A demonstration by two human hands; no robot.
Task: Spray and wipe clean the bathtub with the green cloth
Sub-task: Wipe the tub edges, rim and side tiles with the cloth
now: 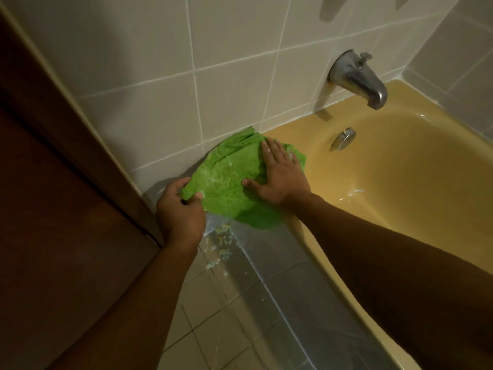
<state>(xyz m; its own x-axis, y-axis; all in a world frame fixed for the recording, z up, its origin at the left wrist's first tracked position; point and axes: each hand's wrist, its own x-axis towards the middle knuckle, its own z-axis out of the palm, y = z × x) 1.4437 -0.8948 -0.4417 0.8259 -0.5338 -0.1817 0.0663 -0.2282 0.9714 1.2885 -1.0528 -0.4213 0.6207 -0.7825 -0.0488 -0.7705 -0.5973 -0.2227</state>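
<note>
Where the bathtub [298,133] rim meets the tiled wall [186,102], green cloth [226,180] lies spread over the corner, at 8 o'clock from the metal spout [357,78]. At the cloth's 8 o'clock edge, left hand [181,212]: grip pinching a fold between thumb and curled fingers. On its 3 o'clock side, right hand [278,177]: grip spread, fingers straight, palm pressed flat. Overflow plate [343,138] on the tub's inner wall, 2 o'clock from the right hand. Pale specks [221,245] on floor tiles [213,316], 6 o'clock from the cloth. Brown door frame [53,182] at 9 o'clock.
</note>
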